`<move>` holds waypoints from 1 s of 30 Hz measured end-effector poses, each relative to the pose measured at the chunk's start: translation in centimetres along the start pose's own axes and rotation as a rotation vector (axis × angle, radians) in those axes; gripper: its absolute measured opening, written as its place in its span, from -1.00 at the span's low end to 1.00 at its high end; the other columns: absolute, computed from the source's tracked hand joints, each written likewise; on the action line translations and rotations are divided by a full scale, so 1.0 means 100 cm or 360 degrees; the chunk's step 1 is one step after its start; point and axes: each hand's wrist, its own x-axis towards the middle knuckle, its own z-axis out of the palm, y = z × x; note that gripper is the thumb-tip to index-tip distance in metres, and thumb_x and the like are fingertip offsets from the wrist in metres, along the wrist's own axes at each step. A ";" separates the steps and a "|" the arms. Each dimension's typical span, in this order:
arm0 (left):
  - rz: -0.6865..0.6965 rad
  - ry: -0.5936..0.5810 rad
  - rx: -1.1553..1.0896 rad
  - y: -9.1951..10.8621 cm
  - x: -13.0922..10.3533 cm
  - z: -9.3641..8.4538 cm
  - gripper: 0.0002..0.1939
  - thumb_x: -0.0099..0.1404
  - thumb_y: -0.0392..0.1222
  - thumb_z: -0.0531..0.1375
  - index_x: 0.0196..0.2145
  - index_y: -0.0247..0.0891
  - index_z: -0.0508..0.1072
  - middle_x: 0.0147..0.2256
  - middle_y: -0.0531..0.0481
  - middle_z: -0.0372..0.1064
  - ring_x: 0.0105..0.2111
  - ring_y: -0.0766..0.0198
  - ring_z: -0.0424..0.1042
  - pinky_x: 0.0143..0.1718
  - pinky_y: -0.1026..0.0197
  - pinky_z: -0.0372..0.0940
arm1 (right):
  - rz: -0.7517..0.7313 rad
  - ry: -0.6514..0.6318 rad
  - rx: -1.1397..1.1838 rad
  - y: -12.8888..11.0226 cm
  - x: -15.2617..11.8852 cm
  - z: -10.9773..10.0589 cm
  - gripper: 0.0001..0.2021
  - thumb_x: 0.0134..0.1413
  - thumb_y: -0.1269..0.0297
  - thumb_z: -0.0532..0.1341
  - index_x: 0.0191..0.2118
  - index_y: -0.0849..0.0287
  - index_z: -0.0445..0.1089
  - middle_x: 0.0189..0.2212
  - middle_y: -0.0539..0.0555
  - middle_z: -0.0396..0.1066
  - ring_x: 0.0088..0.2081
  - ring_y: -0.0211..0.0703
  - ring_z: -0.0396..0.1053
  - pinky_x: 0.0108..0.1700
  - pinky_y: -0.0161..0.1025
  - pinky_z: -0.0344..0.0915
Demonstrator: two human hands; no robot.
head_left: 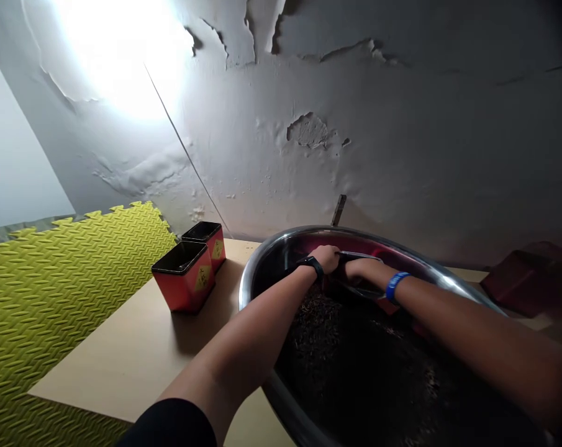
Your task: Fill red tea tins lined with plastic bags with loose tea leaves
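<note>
A large shiny metal basin [250, 273] holds dark, dry loose bits that look like tea leaves [318, 323]. Inside it, near the far wall, is a red tin [387, 305] with a pale rim, mostly hidden by my arms. My left hand [326, 257], with a black band at the wrist, is closed on the tin's rim on its left side. My right hand [356, 269], with a blue wristband, reaches into the tin's opening. Its fingers are out of sight there, so whether they hold anything is hidden.
Two open red tins with yellow labels, a front tin [185, 288] and a rear tin [219, 249], stand left of the basin on a pale wooden board [117, 354]. Yellow foam mats [66, 273] lie at left. A dark red box [518, 282] is at right. Behind rises a peeling wall [243, 155].
</note>
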 end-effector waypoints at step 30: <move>-0.0114 -0.0255 -0.0215 0.000 0.004 0.002 -0.64 0.12 -0.09 0.06 -0.16 -0.34 0.31 -0.24 -0.02 0.34 -0.31 0.34 0.31 -0.29 0.33 0.21 | -0.0379 0.0076 0.0655 -0.001 -0.050 0.031 -0.79 -0.02 0.26 0.01 -0.30 0.17 0.32 -0.31 0.09 0.38 -0.25 -0.13 0.32 -0.19 -0.24 0.23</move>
